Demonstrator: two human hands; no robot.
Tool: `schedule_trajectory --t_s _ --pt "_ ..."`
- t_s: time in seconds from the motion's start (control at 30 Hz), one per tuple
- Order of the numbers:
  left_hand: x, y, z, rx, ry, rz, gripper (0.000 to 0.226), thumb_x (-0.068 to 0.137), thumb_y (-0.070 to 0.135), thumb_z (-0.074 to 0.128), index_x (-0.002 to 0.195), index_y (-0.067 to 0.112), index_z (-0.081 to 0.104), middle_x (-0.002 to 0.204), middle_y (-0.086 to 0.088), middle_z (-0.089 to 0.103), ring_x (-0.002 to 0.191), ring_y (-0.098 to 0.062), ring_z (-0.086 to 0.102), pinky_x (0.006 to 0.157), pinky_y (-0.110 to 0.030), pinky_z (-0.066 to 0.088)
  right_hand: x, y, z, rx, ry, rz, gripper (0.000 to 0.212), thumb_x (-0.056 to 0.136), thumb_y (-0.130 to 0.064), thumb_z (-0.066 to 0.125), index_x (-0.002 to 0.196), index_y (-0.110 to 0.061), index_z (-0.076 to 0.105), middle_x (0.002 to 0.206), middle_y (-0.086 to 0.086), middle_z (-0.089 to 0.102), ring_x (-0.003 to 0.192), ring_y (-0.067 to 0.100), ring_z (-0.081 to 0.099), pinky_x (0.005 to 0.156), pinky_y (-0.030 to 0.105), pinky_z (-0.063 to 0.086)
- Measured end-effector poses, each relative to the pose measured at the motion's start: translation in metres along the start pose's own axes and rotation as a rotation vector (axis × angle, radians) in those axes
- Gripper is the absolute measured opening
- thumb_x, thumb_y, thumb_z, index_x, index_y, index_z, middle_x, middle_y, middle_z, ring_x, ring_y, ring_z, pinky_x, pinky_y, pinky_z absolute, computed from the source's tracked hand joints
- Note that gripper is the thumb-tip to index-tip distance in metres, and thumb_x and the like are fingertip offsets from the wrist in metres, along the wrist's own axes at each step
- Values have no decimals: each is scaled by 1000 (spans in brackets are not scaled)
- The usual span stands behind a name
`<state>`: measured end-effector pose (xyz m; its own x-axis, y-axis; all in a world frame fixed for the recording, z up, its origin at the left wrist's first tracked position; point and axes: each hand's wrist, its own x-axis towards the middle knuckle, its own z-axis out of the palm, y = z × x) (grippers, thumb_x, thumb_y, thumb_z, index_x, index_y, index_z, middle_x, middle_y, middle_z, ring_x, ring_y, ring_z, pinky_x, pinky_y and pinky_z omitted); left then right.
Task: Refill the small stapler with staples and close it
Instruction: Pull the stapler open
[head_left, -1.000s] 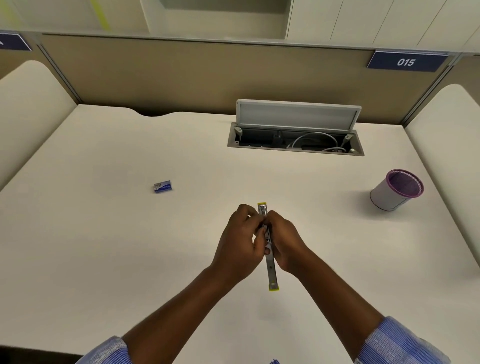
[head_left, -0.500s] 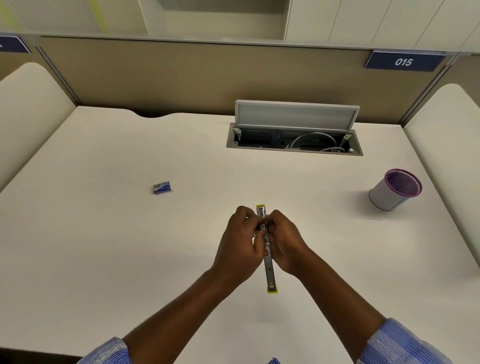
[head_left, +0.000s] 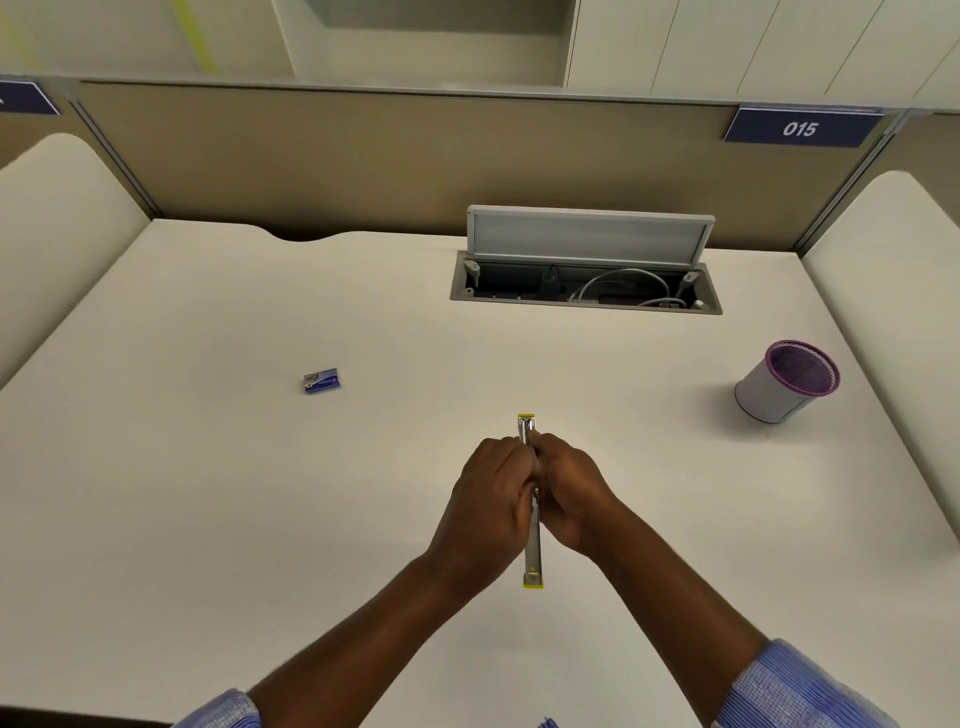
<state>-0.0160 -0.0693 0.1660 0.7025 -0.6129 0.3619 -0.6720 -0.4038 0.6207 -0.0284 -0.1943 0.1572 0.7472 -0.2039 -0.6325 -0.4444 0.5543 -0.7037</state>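
A small yellow and silver stapler (head_left: 532, 551) is folded out flat in a long line over the middle of the white desk (head_left: 260, 493). Its far yellow tip shows beyond my fingers and its near tip points at me. My left hand (head_left: 488, 499) and my right hand (head_left: 569, 493) close on its middle from either side, fingertips meeting over the metal rail. The staples between my fingers are hidden. A small blue staple box (head_left: 321, 380) lies on the desk well to the left of my hands.
A purple-rimmed white mesh pen cup (head_left: 784, 382) stands at the right. A cable hatch (head_left: 584, 283) with its lid raised sits at the back of the desk. Padded partitions flank both sides. A blue object peeks in at the bottom edge.
Both hands stay clasped on the stapler in nearly the same spot; my fingers have shifted slightly along the rail.
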Motion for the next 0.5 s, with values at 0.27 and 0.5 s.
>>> schedule_trajectory --t_s 0.27,0.5 --pt "-2 -5 -4 -181 101 -19 20 92 12 66 110 18 62 103 7 63 97 -14 59 84 -22 46 0 -5 -6 70 -76 -31 28 101 -19 44 96 -5 68 72 8 56 57 17 51 54 29 43" --pt "42 -21 -14 -1449 213 -1251 51 104 44 43 100 0 69 90 -16 72 82 -30 69 75 -38 55 -17 -3 2 -749 38 -639 26 105 -17 43 116 -18 66 86 -9 64 76 9 59 68 24 49"
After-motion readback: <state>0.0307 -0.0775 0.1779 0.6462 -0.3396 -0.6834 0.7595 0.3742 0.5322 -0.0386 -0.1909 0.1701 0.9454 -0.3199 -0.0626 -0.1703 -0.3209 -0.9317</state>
